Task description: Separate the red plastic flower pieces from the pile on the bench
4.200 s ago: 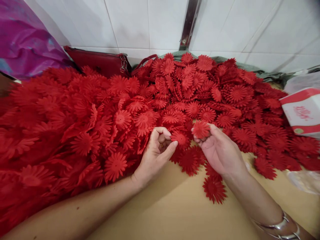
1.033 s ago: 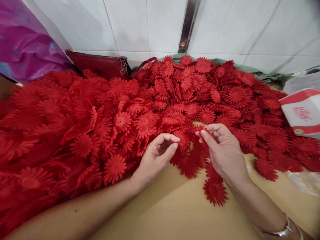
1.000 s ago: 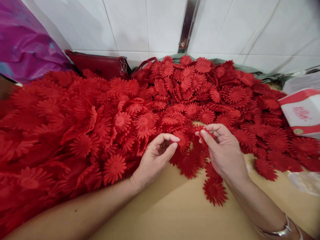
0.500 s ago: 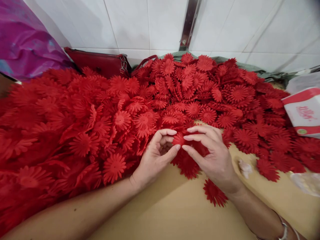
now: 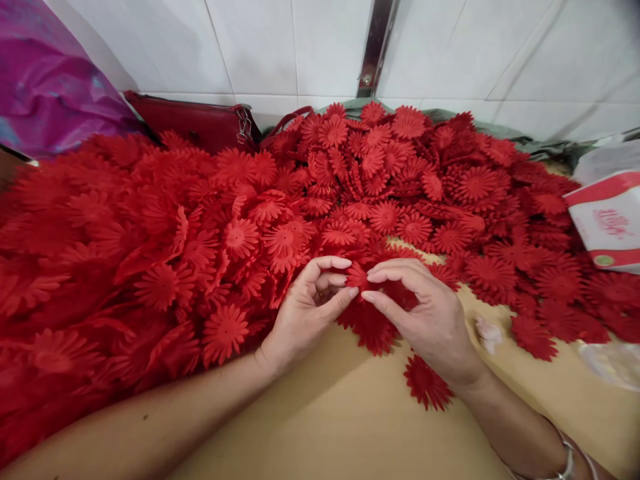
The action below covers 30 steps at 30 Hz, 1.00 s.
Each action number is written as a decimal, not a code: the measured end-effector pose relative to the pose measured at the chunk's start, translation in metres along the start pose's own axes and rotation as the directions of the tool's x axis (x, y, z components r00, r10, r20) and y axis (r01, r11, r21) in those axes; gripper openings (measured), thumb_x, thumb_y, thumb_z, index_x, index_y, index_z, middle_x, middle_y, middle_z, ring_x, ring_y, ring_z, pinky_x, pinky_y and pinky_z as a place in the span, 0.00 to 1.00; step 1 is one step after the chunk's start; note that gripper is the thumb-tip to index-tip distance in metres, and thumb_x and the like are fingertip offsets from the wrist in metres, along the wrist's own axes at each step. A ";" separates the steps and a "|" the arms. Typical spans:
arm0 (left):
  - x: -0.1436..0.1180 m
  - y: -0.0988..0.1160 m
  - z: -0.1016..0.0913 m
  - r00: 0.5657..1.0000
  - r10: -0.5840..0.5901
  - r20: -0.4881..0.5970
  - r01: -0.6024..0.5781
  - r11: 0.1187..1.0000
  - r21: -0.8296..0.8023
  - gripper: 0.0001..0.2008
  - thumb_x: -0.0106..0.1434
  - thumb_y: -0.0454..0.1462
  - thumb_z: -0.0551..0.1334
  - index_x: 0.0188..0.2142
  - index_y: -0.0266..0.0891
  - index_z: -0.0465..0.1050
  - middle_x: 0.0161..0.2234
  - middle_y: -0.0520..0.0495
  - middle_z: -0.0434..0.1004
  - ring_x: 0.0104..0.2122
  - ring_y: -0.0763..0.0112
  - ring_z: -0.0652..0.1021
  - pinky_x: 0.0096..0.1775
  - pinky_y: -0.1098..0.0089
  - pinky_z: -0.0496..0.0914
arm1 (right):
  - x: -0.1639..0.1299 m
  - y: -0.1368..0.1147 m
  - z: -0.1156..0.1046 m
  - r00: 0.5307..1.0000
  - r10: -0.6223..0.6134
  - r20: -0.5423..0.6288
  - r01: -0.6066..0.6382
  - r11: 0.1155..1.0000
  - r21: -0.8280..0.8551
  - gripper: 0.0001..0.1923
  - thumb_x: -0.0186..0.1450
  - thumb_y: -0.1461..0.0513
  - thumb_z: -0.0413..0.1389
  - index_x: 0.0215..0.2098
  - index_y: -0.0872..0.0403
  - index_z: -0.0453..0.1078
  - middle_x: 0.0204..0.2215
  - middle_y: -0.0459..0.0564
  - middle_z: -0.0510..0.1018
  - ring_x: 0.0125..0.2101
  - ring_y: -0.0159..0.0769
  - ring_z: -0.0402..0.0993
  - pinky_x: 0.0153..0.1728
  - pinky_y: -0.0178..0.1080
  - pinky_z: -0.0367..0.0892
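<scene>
Between my two hands is a small red fabric flower (image 5: pixel 357 277), its petals spread toward me. My left hand (image 5: pixel 313 303) pinches its left edge with curled fingers and thumb. From the right, my right hand (image 5: pixel 425 310) holds the other edge between thumb and fingertips. Below and behind the held flower lie several more red flowers (image 5: pixel 375 333), partly covered by my hands. One loose red flower (image 5: pixel 427 383) rests on the table (image 5: pixel 300 427) beneath my right wrist.
A large heap of red flowers (image 5: pixel 165 287) spreads across the left and back. Behind it are a dark red handbag (image 5: pixel 185 123) and a tiled wall (image 5: pixel 265 47). Purple plastic (image 5: pixel 55 80) stands at left, a red-and-white box (image 5: pixel 610 223) at right. Crumpled white scrap (image 5: pixel 487 335) lies nearby.
My right hand's fingers have closed in slightly on the flower, its index fingertip now lower. The whole view has shifted a little; the heap looks the same.
</scene>
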<state>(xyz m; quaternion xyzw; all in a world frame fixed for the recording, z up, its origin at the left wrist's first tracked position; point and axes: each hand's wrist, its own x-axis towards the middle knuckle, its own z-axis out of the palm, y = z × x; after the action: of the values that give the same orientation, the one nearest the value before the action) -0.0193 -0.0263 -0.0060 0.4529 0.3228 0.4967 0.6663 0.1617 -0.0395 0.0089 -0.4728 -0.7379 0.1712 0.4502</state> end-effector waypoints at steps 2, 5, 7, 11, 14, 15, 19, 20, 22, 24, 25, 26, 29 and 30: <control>0.000 0.000 0.000 1.000 -0.003 0.001 0.003 1.000 0.002 0.14 0.64 0.33 0.69 0.47 0.40 0.70 0.35 0.53 0.79 0.37 0.80 0.77 0.43 0.79 0.71 | 0.000 -0.001 0.000 1.000 -0.002 -0.003 0.002 1.000 0.005 0.05 0.66 0.64 0.64 0.41 0.50 0.75 0.39 0.49 0.81 0.43 0.37 0.76 0.48 0.42 0.71; 0.000 -0.001 0.001 1.000 -0.020 0.000 0.020 1.000 -0.004 0.15 0.63 0.33 0.70 0.47 0.41 0.70 0.36 0.53 0.79 0.38 0.79 0.77 0.44 0.78 0.71 | 0.000 -0.002 0.001 1.000 0.018 -0.010 -0.018 1.000 0.023 0.03 0.68 0.66 0.61 0.39 0.50 0.76 0.38 0.48 0.81 0.42 0.36 0.76 0.47 0.41 0.71; -0.001 -0.002 0.001 0.999 -0.038 -0.010 0.038 0.999 -0.009 0.16 0.61 0.34 0.71 0.47 0.41 0.70 0.36 0.53 0.78 0.37 0.78 0.77 0.43 0.78 0.71 | 0.001 -0.002 0.001 0.999 0.042 -0.007 -0.042 0.998 0.041 0.05 0.69 0.66 0.59 0.38 0.50 0.75 0.37 0.47 0.81 0.41 0.35 0.76 0.47 0.40 0.71; -0.001 -0.002 0.001 0.999 -0.037 -0.009 0.037 0.999 -0.006 0.16 0.62 0.34 0.70 0.47 0.41 0.69 0.34 0.54 0.76 0.35 0.78 0.76 0.42 0.77 0.71 | 0.001 -0.002 0.000 0.993 0.115 0.015 -0.116 0.990 0.080 0.07 0.71 0.64 0.56 0.37 0.50 0.75 0.37 0.47 0.80 0.41 0.34 0.76 0.46 0.39 0.70; 0.000 -0.001 0.001 1.000 -0.011 0.000 0.011 0.999 0.041 0.14 0.63 0.34 0.68 0.47 0.41 0.69 0.33 0.54 0.74 0.34 0.77 0.75 0.41 0.75 0.69 | 0.000 0.001 -0.001 0.975 0.215 0.052 -0.221 0.961 0.166 0.07 0.71 0.62 0.57 0.35 0.50 0.75 0.38 0.47 0.79 0.41 0.35 0.75 0.46 0.38 0.69; 0.000 -0.001 0.002 1.000 -0.004 -0.001 0.005 0.998 0.060 0.14 0.64 0.34 0.68 0.47 0.41 0.69 0.32 0.54 0.73 0.33 0.77 0.74 0.40 0.75 0.69 | 0.000 0.003 -0.001 0.966 0.252 0.063 -0.260 0.944 0.204 0.07 0.71 0.61 0.57 0.34 0.50 0.74 0.37 0.47 0.79 0.40 0.34 0.75 0.45 0.37 0.69; -0.001 0.001 0.002 1.000 0.012 -0.015 -0.010 0.993 0.120 0.15 0.64 0.34 0.66 0.49 0.43 0.65 0.33 0.55 0.69 0.32 0.76 0.71 0.37 0.75 0.67 | -0.002 0.014 0.001 0.922 0.385 0.034 -0.375 0.872 0.314 0.10 0.71 0.56 0.57 0.33 0.51 0.72 0.30 0.44 0.74 0.32 0.33 0.70 0.37 0.36 0.68; -0.001 0.001 0.002 1.000 0.022 -0.014 -0.020 0.992 0.124 0.15 0.65 0.34 0.66 0.48 0.44 0.64 0.34 0.54 0.69 0.32 0.76 0.71 0.37 0.75 0.66 | -0.002 0.017 0.001 0.915 0.402 0.005 -0.380 0.861 0.338 0.11 0.71 0.55 0.57 0.33 0.51 0.72 0.29 0.44 0.74 0.32 0.33 0.70 0.36 0.36 0.68; -0.002 0.000 0.002 0.998 0.064 -0.012 -0.062 0.990 0.126 0.14 0.65 0.34 0.65 0.47 0.45 0.62 0.37 0.54 0.69 0.32 0.76 0.70 0.36 0.76 0.66 | -0.001 0.025 0.002 0.903 0.425 -0.068 -0.367 0.842 0.395 0.10 0.70 0.54 0.57 0.33 0.50 0.71 0.29 0.44 0.73 0.31 0.34 0.69 0.36 0.37 0.68; -0.002 0.000 0.000 0.991 0.135 -0.010 -0.132 0.980 0.147 0.12 0.66 0.33 0.64 0.45 0.44 0.63 0.39 0.53 0.68 0.34 0.76 0.69 0.38 0.76 0.66 | 0.001 0.031 0.001 0.884 0.450 -0.126 -0.353 0.819 0.452 0.10 0.69 0.53 0.59 0.33 0.49 0.70 0.29 0.43 0.72 0.31 0.34 0.70 0.37 0.38 0.69; -0.003 0.000 0.000 0.986 0.166 -0.002 -0.163 0.971 0.175 0.09 0.66 0.33 0.63 0.44 0.43 0.65 0.39 0.52 0.68 0.36 0.75 0.70 0.40 0.75 0.66 | 0.002 0.032 0.001 0.874 0.465 -0.140 -0.352 0.806 0.476 0.10 0.68 0.53 0.59 0.33 0.48 0.70 0.30 0.43 0.72 0.32 0.34 0.70 0.38 0.38 0.70; -0.003 0.000 -0.001 0.982 0.186 0.015 -0.185 0.960 0.211 0.06 0.67 0.33 0.62 0.43 0.43 0.68 0.39 0.51 0.69 0.37 0.73 0.70 0.42 0.74 0.67 | 0.004 0.033 0.000 0.867 0.479 -0.142 -0.356 0.792 0.497 0.09 0.67 0.53 0.60 0.33 0.48 0.70 0.30 0.43 0.72 0.32 0.35 0.70 0.39 0.39 0.70; -0.003 0.002 -0.003 0.985 0.163 0.057 -0.173 0.936 0.305 0.05 0.70 0.34 0.59 0.41 0.40 0.74 0.39 0.48 0.73 0.41 0.70 0.72 0.47 0.71 0.67 | 0.006 0.029 0.001 0.858 0.502 -0.108 -0.371 0.752 0.545 0.10 0.67 0.53 0.60 0.34 0.49 0.71 0.30 0.44 0.72 0.34 0.35 0.71 0.41 0.40 0.70; -0.004 0.003 -0.003 0.988 0.142 0.056 -0.152 0.936 0.317 0.06 0.71 0.34 0.59 0.41 0.40 0.75 0.39 0.48 0.74 0.41 0.70 0.73 0.48 0.71 0.67 | 0.006 0.027 0.001 0.858 0.503 -0.103 -0.371 0.746 0.553 0.10 0.67 0.53 0.60 0.33 0.49 0.71 0.30 0.44 0.73 0.34 0.35 0.71 0.41 0.40 0.70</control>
<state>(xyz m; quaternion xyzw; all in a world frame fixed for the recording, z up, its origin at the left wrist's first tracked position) -0.0242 -0.0285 -0.0047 0.5859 0.3539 0.4787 0.5499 0.1743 -0.0210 -0.0069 -0.5127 -0.4704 0.4036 0.5941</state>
